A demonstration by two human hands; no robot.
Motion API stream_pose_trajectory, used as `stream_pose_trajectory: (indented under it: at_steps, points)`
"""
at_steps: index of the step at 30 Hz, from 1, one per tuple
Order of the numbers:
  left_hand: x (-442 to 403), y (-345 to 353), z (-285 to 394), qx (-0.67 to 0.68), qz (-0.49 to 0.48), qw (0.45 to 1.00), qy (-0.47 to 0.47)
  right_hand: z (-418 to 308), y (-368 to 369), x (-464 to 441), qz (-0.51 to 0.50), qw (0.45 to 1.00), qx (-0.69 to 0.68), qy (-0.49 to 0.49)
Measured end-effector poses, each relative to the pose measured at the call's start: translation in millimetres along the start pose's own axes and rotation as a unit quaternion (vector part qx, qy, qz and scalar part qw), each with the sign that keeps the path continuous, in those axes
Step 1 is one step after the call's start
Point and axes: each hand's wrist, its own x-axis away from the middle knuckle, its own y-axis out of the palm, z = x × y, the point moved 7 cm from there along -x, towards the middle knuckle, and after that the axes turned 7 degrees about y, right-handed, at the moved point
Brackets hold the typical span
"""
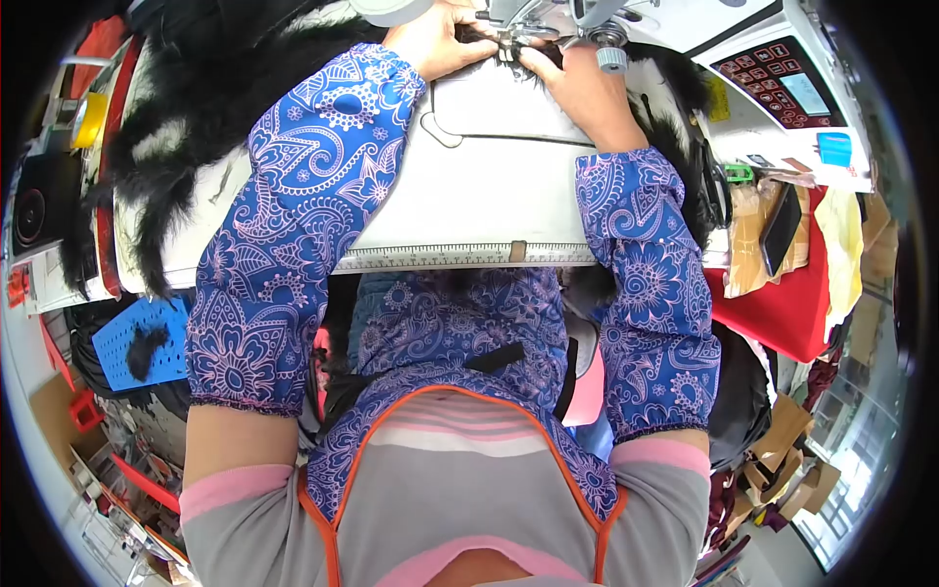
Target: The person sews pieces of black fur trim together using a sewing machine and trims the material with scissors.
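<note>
At the top of the head view my left hand (438, 41) is by the left side of the sewing machine's presser foot (509, 47), thumb and fingers closed on black fur (481, 32). On the other side, my right hand (587, 90) has its thumb close to the foot and appears to grip the same fur; its other fingers are partly hidden behind the machine head. More black fur (186, 108) spreads over the left of the white sewing table (489, 196).
A ruler strip (460, 256) runs along the table's front edge. The machine's control panel (782, 83) is at upper right. Small scissors (717, 186) and a phone (781, 230) lie to the right. A blue basket (147, 342) and a yellow tape roll (90, 120) are at left.
</note>
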Motion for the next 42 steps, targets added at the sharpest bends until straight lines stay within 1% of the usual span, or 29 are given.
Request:
stream_pose_trajectory:
  at_steps: [2, 3, 6, 7, 8, 9, 10, 12, 13, 14, 15, 16, 17, 18, 20, 22, 24, 26, 27, 28, 29, 31, 32, 34, 36, 38, 40, 41, 42]
  points:
    - [0.8, -5.2, 5.7, 0.023, 0.026, 0.999, 0.034, 0.8, 12.4, 1.1, -0.127, 0.985, 0.108, 0.054]
    - [1.2, -8.5, 9.3, 0.023, 0.027, 0.999, 0.035, -12.3, 8.8, 3.4, -0.076, 0.987, 0.14, -0.001]
    - [2.0, -12.9, 21.1, 0.009, -0.002, 0.999, 0.033, -26.4, 3.6, 15.8, -0.102, 0.984, 0.144, 0.016]
    - [4.6, -9.8, 23.1, 0.047, -0.062, 0.996, 0.046, -29.7, -0.8, 22.8, -0.062, 0.996, 0.059, 0.007]
    - [10.0, -12.4, 25.0, 0.104, -0.08, 0.991, 0.039, -28.0, -1.0, 30.1, -0.055, 0.995, -0.084, 0.016]
    - [10.8, -14.2, 21.3, 0.019, -0.082, 0.988, 0.133, -26.7, 4.6, 40.2, -0.155, 0.968, -0.178, 0.09]
    - [16.0, -16.8, 13.5, -0.066, -0.082, 0.969, 0.224, -31.1, 6.0, 56.0, -0.25, 0.916, -0.268, 0.161]
    - [27.4, -59.5, -6.6, -0.128, -0.037, 0.971, 0.197, -44.5, -18.4, 81.3, -0.329, 0.909, -0.226, 0.121]
    - [36.7, -91.6, -39.4, -0.01, 0.036, 0.993, 0.116, -45.8, -29.4, 96.5, -0.371, 0.887, -0.243, 0.131]
    - [35.9, -131.0, -61.3, -0.205, 0.051, 0.974, 0.079, -48.1, -44.6, 111.2, -0.412, 0.85, -0.283, 0.167]
    - [35.2, -169.9, -87.0, -0.244, -0.018, 0.963, 0.116, -44.1, -57.7, 124.2, -0.421, 0.835, -0.286, 0.21]
    - [46.0, -214.3, -121.5, -0.286, 0.055, 0.95, 0.112, -38.9, -68.2, 135.7, -0.421, 0.834, -0.287, 0.211]
    - [52.1, -257.5, -143.2, -0.377, 0.056, 0.92, 0.089, -30.3, -77.3, 145.6, -0.406, 0.828, -0.313, 0.227]
    - [61.2, -310.9, -198.7, -0.417, 0.061, 0.906, 0.039, -21.5, -83.5, 152.5, -0.39, 0.821, -0.339, 0.242]
    - [77.7, -386.2, -237.7, -0.511, 0.046, 0.845, -0.154, -2.2, -88.3, 163.0, -0.373, 0.831, -0.332, 0.244]
    - [90.7, -409.8, -230.2, -0.683, -0.024, 0.677, -0.272, -0.9, -88.5, 163.0, -0.357, 0.841, -0.324, 0.245]
    - [85.9, -397.5, -204.7, -0.637, 0.016, 0.749, -0.18, 1.5, -84.4, 155.8, -0.307, 0.865, -0.244, 0.314]
    - [74.9, -294.9, -63.4, -0.374, 0.102, 0.909, -0.153, -24.9, -73.8, 140.8, -0.282, 0.931, -0.168, 0.16]
    - [73.3, -234.3, 5.5, -0.079, 0.093, 0.993, -0.006, -42.6, -66.3, 133.3, -0.276, 0.941, -0.16, 0.11]
    - [80.3, -177.7, 50.5, 0.194, 0.08, 0.976, -0.066, -61.6, -58.1, 126.7, -0.27, 0.949, -0.153, 0.06]
    - [84.7, -139.2, 72.5, 0.206, 0.011, 0.977, -0.055, -73.3, -46.1, 121.6, -0.273, 0.948, -0.154, 0.057]
    - [97.7, -62.2, 117.5, 0.228, -0.128, 0.965, -0.031, -99.5, -35.5, 109.4, -0.242, 0.955, -0.164, -0.044]
    - [98.3, -39.0, 122.2, 0.331, -0.167, 0.927, -0.054, -95.3, -35.2, 105.5, -0.241, 0.956, -0.163, -0.044]
    - [90.7, -31.7, 111.2, 0.295, -0.144, 0.944, 0.023, -83.1, -39.6, 103.1, -0.259, 0.941, -0.215, -0.041]
    - [93.0, -37.8, 102.5, 0.238, -0.17, 0.956, 0.033, -70.0, -48.6, 108.7, -0.288, 0.923, -0.254, -0.021]
    - [100.9, -31.8, 63.8, 0.301, -0.195, 0.915, -0.185, -38.8, -52.7, 113.0, -0.32, 0.921, -0.2, 0.093]
    - [102.8, -31.1, 54.0, 0.285, -0.208, 0.909, -0.223, -20.0, -53.9, 117.5, -0.286, 0.919, -0.243, 0.123]
    - [92.1, -44.5, 67.8, 0.084, -0.161, 0.982, -0.053, -12.8, -53.6, 118.9, -0.277, 0.92, -0.238, 0.14]
    - [89.7, -53.4, 90.6, -0.122, -0.101, 0.98, 0.122, -8.1, -54.4, 119.5, -0.267, 0.922, -0.233, 0.158]
